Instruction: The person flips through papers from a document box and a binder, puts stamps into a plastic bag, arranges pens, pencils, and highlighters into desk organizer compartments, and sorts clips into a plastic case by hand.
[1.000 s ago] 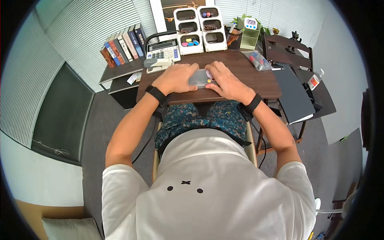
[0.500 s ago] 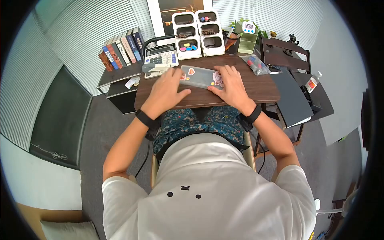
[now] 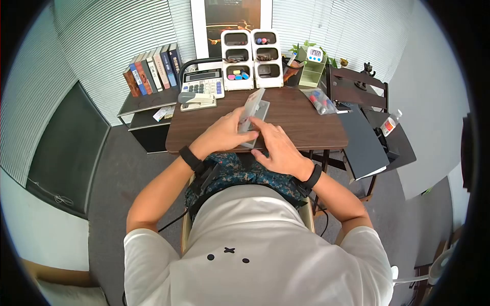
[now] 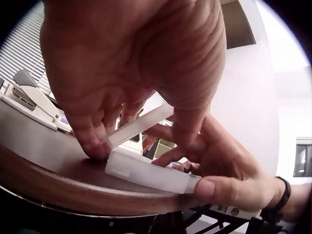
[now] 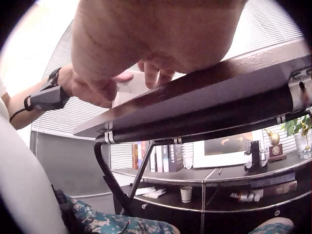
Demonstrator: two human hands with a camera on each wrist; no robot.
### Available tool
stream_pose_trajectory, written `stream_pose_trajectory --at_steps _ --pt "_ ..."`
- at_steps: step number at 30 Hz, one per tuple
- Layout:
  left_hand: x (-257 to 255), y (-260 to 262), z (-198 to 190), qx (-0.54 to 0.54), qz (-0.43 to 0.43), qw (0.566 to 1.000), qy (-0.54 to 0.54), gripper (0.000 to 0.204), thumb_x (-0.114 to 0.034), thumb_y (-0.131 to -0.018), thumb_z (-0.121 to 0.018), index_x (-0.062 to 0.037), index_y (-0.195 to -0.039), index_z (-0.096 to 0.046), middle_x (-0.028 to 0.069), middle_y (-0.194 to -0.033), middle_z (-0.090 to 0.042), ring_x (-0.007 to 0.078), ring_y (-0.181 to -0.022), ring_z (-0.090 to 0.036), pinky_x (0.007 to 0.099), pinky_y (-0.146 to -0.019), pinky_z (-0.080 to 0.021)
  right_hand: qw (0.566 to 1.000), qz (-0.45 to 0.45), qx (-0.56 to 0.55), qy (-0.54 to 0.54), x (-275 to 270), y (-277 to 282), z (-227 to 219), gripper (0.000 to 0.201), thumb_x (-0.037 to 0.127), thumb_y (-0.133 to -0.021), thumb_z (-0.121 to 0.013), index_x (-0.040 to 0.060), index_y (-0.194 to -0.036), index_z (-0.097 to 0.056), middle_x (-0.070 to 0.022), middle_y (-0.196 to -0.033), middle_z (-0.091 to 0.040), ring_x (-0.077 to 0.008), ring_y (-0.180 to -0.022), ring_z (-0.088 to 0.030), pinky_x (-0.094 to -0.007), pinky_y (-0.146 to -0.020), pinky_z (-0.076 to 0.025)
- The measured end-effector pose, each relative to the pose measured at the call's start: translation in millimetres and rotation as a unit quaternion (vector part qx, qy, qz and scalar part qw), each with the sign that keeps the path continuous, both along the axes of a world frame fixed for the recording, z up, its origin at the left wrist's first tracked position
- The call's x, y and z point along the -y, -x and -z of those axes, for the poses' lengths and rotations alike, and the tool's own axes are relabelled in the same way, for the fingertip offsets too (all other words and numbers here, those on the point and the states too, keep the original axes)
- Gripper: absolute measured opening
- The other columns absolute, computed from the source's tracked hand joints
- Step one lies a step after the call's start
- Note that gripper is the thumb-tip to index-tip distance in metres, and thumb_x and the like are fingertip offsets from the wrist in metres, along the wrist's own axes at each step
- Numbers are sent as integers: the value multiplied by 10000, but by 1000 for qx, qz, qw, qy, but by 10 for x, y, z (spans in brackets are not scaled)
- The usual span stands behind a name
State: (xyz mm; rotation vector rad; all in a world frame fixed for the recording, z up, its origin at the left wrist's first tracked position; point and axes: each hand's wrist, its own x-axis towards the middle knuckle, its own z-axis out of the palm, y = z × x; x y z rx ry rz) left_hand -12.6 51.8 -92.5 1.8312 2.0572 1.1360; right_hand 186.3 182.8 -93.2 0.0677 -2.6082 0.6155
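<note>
A translucent plastic pencil case stands on the desk, its hinged lid (image 3: 253, 102) with stickers raised at an angle over the base (image 3: 263, 110). My left hand (image 3: 224, 133) grips the lid from the left, thumb on the near side and fingers behind it. In the left wrist view a wedge-shaped gap shows between lid (image 4: 141, 127) and base (image 4: 146, 173). My right hand (image 3: 280, 149) holds the base at its near right end, thumb at the corner and fingers reaching behind. The right wrist view mostly hides the case behind my right hand (image 5: 151, 44).
On the brown desk (image 3: 301, 127), a stapler (image 3: 196, 98) and calculator (image 3: 203, 84) stand at the back left. White drawer organizers (image 3: 237, 61) stand behind the case. A bag of coloured items (image 3: 320, 101) lies right, near a pen holder (image 3: 292, 71) and green timer stand (image 3: 311, 71).
The case has turned from lying crosswise to pointing away from me, and its lid has come up. My left hand has moved right onto the lid; the right hand has shifted nearer to me.
</note>
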Motion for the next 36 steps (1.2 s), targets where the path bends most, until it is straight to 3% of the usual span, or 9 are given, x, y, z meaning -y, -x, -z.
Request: stream_pose_trajectory --at_steps 4,6,8,12,16,18,20,26,36 --pt "-32 210 -35 -24 -78 995 53 503 -293 -999 -707 11 -1391 -625 222 -1086 -759 323 -1035 -739 469 -908 -557 995 -57 -87 1 -113 44 11 702 18 -875 -677 35 -1538 -444 -228 -1416 -596 -423 -1274 -570 -488 -1090 -430" --pt "-85 350 163 -31 -94 994 -44 316 -206 -1005 -655 -2 -1240 -709 171 -911 -761 285 -829 -752 450 -787 -568 991 -20 -131 -23 -255 84 54 589 -31 -882 -610 42 -1461 -524 -196 -1427 -610 -413 -1302 -566 -485 -1087 -429" --pt "5 302 57 10 -108 994 -14 306 -205 -1009 -654 12 -1217 -713 161 -913 -760 248 -757 -746 417 -716 -569 982 13 -171 -82 -460 214 -83 396 -68 -884 -554 13 -1254 -669 -205 -1301 -661 -430 -1235 -600 -503 -1042 -458" --pt "147 289 -32 114 -133 982 75 311 -190 -1020 -653 61 -1196 -706 130 -899 -759 144 -587 -712 305 -533 -557 991 40 -55 -116 -955 611 -32 358 -82 -866 -540 -11 -1165 -723 -215 -1143 -685 -444 -1096 -643 -520 -935 -509" --pt "242 260 -83 262 -99 958 65 326 -179 -1018 -663 99 -1184 -693 138 -931 -763 145 -629 -739 277 -552 -602 977 109 14 -181 -751 775 -27 374 -96 -858 -520 -14 -1149 -740 -221 -1123 -694 -445 -1091 -646 -527 -928 -519" --pt "229 290 -90 316 -91 943 55 331 -154 -1014 -669 126 -1189 -678 150 -968 -762 155 -665 -757 255 -599 -635 987 64 2 -145 -648 736 -57 373 -95 -860 -520 -10 -1146 -743 -221 -1126 -696 -443 -1088 -649 -529 -929 -521" --pt "214 354 -81 314 -102 943 49 324 -142 -1014 -668 131 -1188 -677 157 -981 -759 159 -677 -760 251 -609 -640 994 18 -9 -106 -621 758 -134 373 -93 -861 -520 -6 -1143 -747 -221 -1129 -698 -441 -1085 -652 -532 -929 -522" --pt "119 500 33 370 -88 925 28 305 -106 -1016 -668 123 -1218 -681 155 -1005 -752 150 -700 -758 235 -621 -648 977 100 36 -183 -777 669 -125 314 -56 -913 -553 -26 -1163 -740 -226 -1154 -699 -443 -1103 -656 -523 -964 -518" --pt "89 475 109 393 -99 914 9 335 -175 -1052 -649 102 -1241 -666 138 -1080 -739 140 -752 -751 246 -670 -656 989 76 30 -125 -531 780 -163 235 41 -936 -582 -38 -1064 -762 -294 -1062 -693 -492 -989 -687 -528 -922 -550"
